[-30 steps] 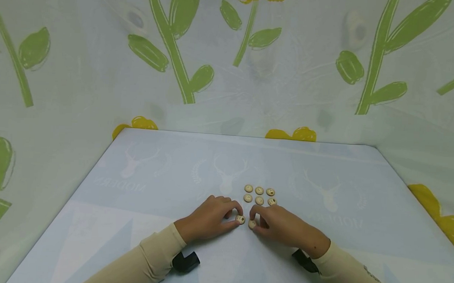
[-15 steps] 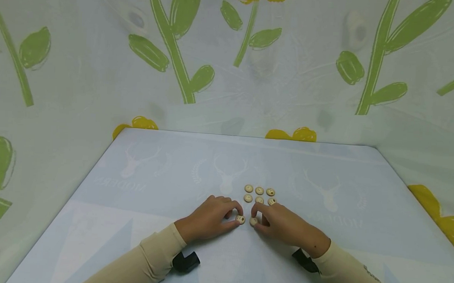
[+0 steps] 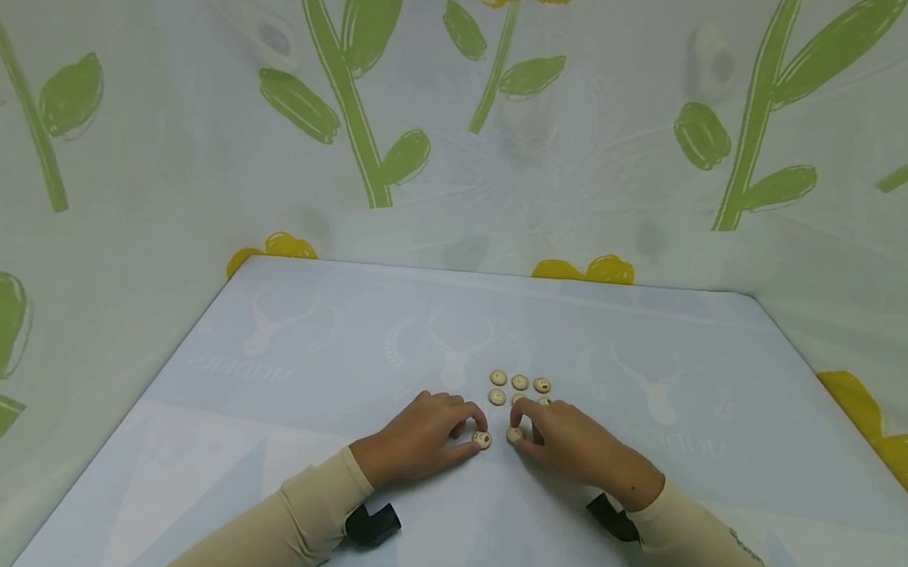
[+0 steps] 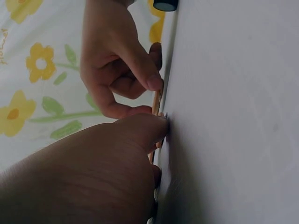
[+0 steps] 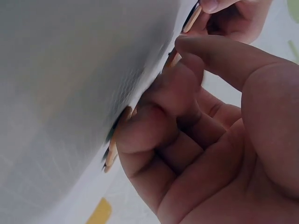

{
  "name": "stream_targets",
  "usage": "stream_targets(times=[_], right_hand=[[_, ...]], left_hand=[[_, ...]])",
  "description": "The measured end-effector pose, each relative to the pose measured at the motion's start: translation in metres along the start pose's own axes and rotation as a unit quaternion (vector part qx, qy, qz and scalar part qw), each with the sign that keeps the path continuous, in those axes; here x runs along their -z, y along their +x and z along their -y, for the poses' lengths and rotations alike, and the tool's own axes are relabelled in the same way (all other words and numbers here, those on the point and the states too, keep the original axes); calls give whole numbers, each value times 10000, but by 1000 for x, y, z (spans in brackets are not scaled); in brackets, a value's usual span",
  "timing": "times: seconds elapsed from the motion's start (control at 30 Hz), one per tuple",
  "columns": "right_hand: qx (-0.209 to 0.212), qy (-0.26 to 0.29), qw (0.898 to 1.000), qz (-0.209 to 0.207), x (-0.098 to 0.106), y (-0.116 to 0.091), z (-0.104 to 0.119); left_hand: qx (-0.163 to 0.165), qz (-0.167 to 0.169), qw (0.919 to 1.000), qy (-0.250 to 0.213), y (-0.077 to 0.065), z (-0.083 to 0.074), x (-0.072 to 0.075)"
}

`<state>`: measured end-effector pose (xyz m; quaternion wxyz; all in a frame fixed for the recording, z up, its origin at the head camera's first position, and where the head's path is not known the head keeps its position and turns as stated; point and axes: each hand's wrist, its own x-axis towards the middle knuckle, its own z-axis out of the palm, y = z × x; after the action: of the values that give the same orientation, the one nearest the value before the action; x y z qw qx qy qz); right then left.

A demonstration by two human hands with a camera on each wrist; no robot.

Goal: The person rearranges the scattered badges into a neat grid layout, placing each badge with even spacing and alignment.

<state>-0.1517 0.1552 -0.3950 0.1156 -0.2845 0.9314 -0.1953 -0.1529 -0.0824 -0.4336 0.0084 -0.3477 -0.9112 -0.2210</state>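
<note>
Over the middle of the table, my left hand pinches a small round wooden disc with dark face-like marks, between thumb and index finger. A short gap to its right, my right hand pinches a similar pale disc the same way, low at the tabletop. Beyond the hands lie two rows of three discs; the back row starts with a disc at left. Right-hand fingers partly cover the front row's middle and right discs. In the right wrist view, the left hand's disc appears edge-on beside the right thumb.
The pale blue-and-white table has faint deer prints. A curtain with green leaves and yellow flowers hangs behind it. Black wrist devices, one at the left sleeve and one at the right sleeve, sit under the forearms.
My right hand has slid its disc forward and slightly right, towards the front row, now overlapping that row more. My left hand with its disc has stayed in place.
</note>
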Motion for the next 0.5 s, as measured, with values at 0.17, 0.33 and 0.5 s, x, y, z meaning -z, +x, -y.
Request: stream_targets(times=[0.17, 0.33, 0.5], right_hand=[[-233, -39, 9997, -7, 1, 4, -2], [-355, 15, 9994, 30, 3, 5, -1], [-522, 21, 9986, 24, 3, 5, -1]], left_hand=[[-2, -19, 10000, 35, 0, 1, -1], [46, 27, 10000, 14, 0, 0, 0], [65, 49, 10000, -6, 0, 1, -1]])
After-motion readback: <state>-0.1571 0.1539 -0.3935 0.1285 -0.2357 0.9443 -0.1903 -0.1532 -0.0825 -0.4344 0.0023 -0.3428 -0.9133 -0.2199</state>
